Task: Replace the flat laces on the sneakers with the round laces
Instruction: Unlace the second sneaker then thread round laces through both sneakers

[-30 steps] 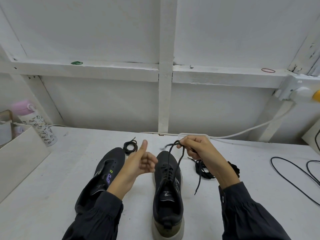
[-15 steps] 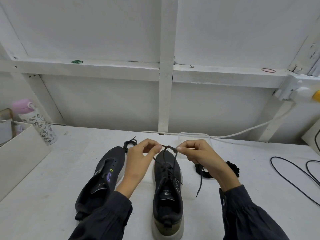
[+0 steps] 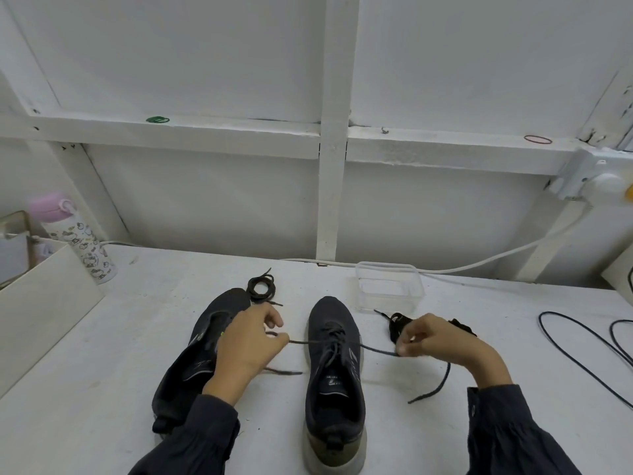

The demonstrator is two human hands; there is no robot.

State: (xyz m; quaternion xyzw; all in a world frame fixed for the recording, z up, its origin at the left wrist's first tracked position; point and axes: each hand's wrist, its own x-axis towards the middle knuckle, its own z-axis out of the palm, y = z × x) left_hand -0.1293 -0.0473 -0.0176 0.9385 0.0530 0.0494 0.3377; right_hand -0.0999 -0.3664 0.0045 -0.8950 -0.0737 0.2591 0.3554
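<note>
head-worn view, looking down, close

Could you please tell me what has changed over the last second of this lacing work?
The left hand, free a second ago, took hold of the dark lace beside the right hand; both hands then drew apart sideways, stretching it across the laced sneaker. That sneaker, the other sneaker, the coiled lace and the bottle stayed put.
</note>
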